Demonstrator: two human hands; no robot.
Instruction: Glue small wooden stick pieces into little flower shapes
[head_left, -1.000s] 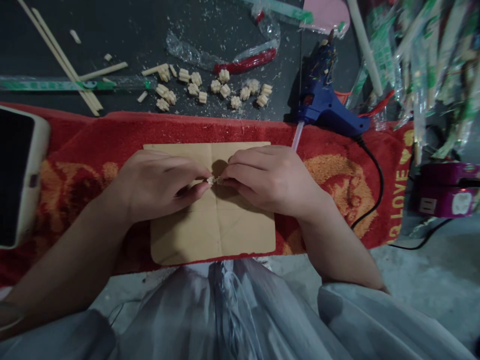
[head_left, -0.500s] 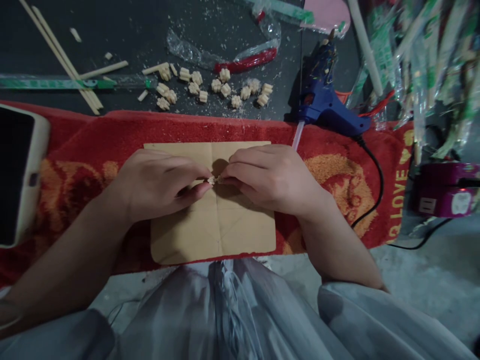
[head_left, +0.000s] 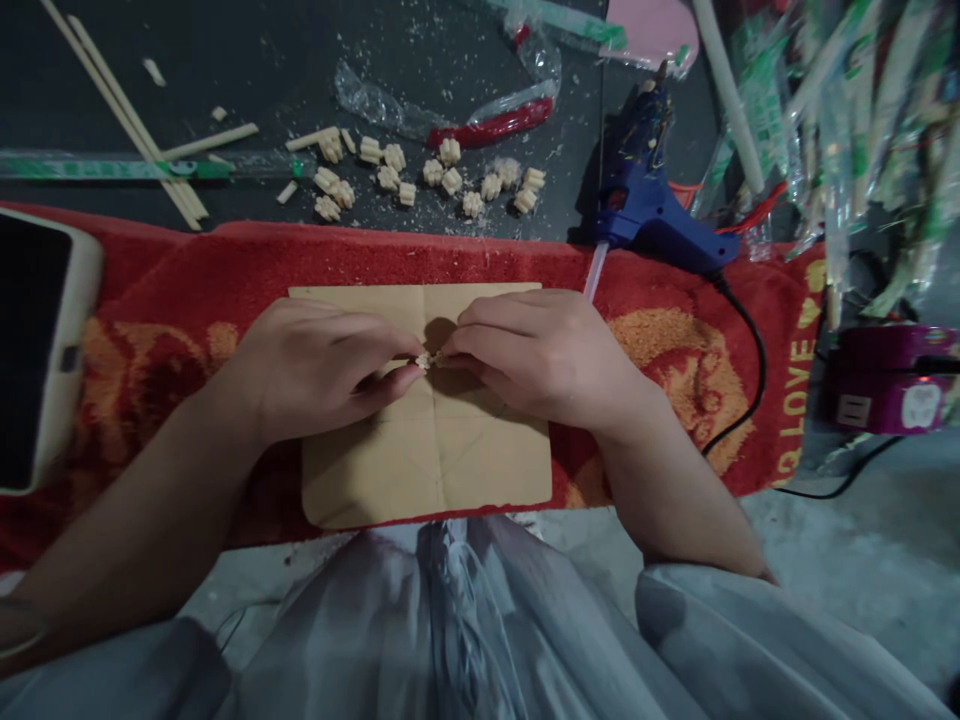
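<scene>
Over a creased tan cardboard sheet (head_left: 375, 470), my two hands meet with their fingertips nearly touching. My left hand (head_left: 322, 365) pinches a small cluster of cut wooden stick pieces (head_left: 424, 361) between thumb and finger. My right hand (head_left: 532, 350) is closed in a pinch on a small pale piece (head_left: 439, 357) right beside that cluster; fingers hide most of it. Beyond the sheet lie several similar wooden stick clusters (head_left: 406, 193) on the dark tabletop.
A blue glue gun (head_left: 637, 200) with a clear glue stick lies at the right, its cord running down. The red towel (head_left: 480, 262) is under the cardboard. A phone (head_left: 34, 350) rests at left, long sticks (head_left: 124, 115) behind it. Plastic-wrapped sticks (head_left: 840, 130) and a purple box (head_left: 885, 380) stand right.
</scene>
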